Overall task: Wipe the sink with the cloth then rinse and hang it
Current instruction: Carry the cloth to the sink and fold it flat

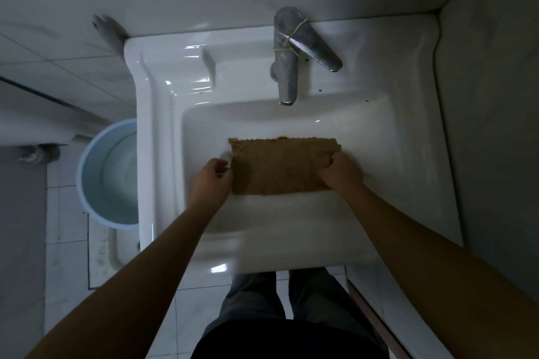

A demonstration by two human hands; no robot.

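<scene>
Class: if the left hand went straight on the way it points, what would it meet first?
The brown cloth; fingers of the left hand seem to pinch its left edge, though depth is unclear.

Person's kit, placed off the sink (151, 154): dark, near-black top (288, 338), showing well below the sink's front edge. Trousers (253, 297) grey-blue, plain fabric, both legs visible just under the sink's front rim, soft creases down each. Left forearm (145, 271) and right forearm (423, 242) bare along all the length that shows. Left hand (211, 181) and right hand (341, 170) bare too, over the sink bowl. Dim light, so finer fabric detail can't be told.
</scene>
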